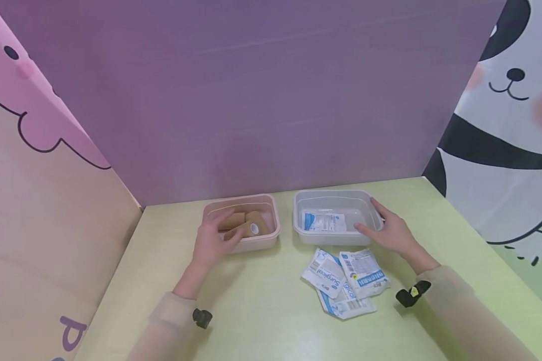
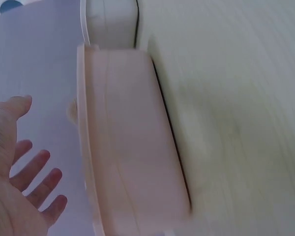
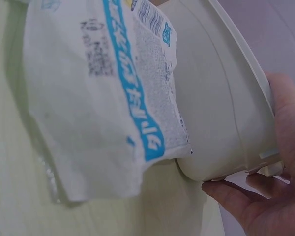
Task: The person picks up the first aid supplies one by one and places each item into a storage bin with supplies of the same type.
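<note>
My left hand (image 1: 212, 238) hovers over the pink plastic box (image 1: 253, 244), fingers spread and holding nothing. Inside that box lie several tan rolls of bandage (image 1: 251, 229). The left wrist view shows the hand (image 2: 24, 172) beside the rim of the pink box (image 2: 128, 142), thumb apart from the fingers. At the other box, white plastic (image 1: 334, 239), my right hand (image 1: 393, 231) grips the right end, thumb over the rim. A white and blue packet (image 1: 325, 222) lies in it. In the right wrist view, the fingers (image 3: 231, 199) touch the outside of the white box (image 3: 211, 98).
Several white and blue paper packets, one marked Surgical (image 1: 326, 273), overlap on the pale yellow table (image 1: 262, 311) in front of the white box. A purple wall (image 1: 271, 100) stands behind both boxes. Printed side panels, one with a panda (image 1: 501, 190), flank the table.
</note>
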`<state>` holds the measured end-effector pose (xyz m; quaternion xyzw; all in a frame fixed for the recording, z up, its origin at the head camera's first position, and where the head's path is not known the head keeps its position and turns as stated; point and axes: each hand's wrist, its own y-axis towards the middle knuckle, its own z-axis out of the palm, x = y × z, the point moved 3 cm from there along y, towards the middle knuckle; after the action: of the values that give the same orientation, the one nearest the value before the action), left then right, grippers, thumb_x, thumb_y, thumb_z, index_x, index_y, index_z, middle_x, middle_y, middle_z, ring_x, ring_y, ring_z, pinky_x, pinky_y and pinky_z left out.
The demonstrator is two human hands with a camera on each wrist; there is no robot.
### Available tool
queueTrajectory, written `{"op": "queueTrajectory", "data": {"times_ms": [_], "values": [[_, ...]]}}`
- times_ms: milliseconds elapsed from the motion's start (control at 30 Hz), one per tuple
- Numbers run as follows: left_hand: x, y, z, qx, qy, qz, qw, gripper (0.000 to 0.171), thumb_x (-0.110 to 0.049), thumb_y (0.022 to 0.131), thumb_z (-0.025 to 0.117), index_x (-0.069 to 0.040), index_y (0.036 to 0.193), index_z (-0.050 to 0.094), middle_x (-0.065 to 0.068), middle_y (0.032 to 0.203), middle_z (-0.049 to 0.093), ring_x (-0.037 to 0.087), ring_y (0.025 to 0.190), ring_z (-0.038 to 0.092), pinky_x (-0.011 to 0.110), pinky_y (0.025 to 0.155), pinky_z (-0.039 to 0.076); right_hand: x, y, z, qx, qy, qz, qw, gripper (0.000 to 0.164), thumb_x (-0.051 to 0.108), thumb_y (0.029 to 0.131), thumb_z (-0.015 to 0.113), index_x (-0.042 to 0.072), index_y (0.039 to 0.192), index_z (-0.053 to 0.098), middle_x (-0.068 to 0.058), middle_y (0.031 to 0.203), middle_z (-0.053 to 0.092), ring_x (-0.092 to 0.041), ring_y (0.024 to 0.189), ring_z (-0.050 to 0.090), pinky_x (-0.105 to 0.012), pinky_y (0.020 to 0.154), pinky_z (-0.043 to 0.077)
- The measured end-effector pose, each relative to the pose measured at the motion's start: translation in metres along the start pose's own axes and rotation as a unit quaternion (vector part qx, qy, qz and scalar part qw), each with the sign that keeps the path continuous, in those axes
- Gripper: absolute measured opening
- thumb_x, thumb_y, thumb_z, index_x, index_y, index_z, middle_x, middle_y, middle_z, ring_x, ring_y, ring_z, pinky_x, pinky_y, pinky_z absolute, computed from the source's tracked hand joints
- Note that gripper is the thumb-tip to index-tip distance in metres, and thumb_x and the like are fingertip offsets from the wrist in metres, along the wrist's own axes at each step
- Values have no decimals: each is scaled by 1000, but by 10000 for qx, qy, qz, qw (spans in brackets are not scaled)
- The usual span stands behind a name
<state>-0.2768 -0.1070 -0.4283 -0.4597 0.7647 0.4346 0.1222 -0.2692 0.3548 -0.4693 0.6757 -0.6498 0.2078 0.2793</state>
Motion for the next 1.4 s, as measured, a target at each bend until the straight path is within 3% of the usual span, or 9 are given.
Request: {"op": "queueTrajectory", "data": {"times_ms": [167,433,667,833,1033,1167,1400], "values": [[-17,1,13,93,-24,420,9991,50,-18,87,87,-3,133,74,16,127,77,39,124,67,57,108,52,0,1,0,1,-55,3,10000,106,53,99,71,4,171,11,-37,167,30,-62,149,37,-72,114,42],[-36,-3,32,463,-151,553,9973,36,-18,87,87,-14,121,76,15,120,76,37,115,67,52,104,54,-2,1,0,1,-90,-37,10000,106,53,99,72,3,170,12,-39,165,32,-62,147,39,-72,112,43],[-51,-6,50,802,-211,832,9931,51,-21,87,88,-11,135,73,9,131,74,35,132,62,57,125,39,-2,0,1,27,-131,-31,9999,106,56,99,70,3,170,12,-39,165,33,-62,146,40,-71,110,45],[-65,-6,62,1006,-253,1128,9882,54,-24,86,89,-13,137,73,5,128,76,26,126,64,52,113,50,-2,1,0,13,-214,-50,9998,107,56,99,70,3,170,12,-39,165,32,-63,147,39,-73,111,44],[-84,-11,83,1575,-357,1311,9781,55,-26,89,87,-16,141,71,3,134,73,22,128,64,45,111,53,-2,0,-3,-24,-205,-81,9998,107,56,98,71,3,170,13,-40,164,34,-62,146,41,-73,111,45],[-96,-13,100,2075,-197,1421,9677,55,-31,91,85,-19,143,69,1,142,71,20,133,62,37,113,52,-8,-1,-5,-13,-224,-70,9997,107,55,98,71,3,170,12,-41,162,35,-63,144,42,-73,109,46],[-110,-16,126,2819,77,1529,9471,55,-33,93,84,-18,144,68,0,148,67,20,143,57,34,121,45,-13,2,-3,65,-168,-124,9998,108,56,98,71,3,170,11,-41,164,33,-63,145,40,-73,111,44]]}}
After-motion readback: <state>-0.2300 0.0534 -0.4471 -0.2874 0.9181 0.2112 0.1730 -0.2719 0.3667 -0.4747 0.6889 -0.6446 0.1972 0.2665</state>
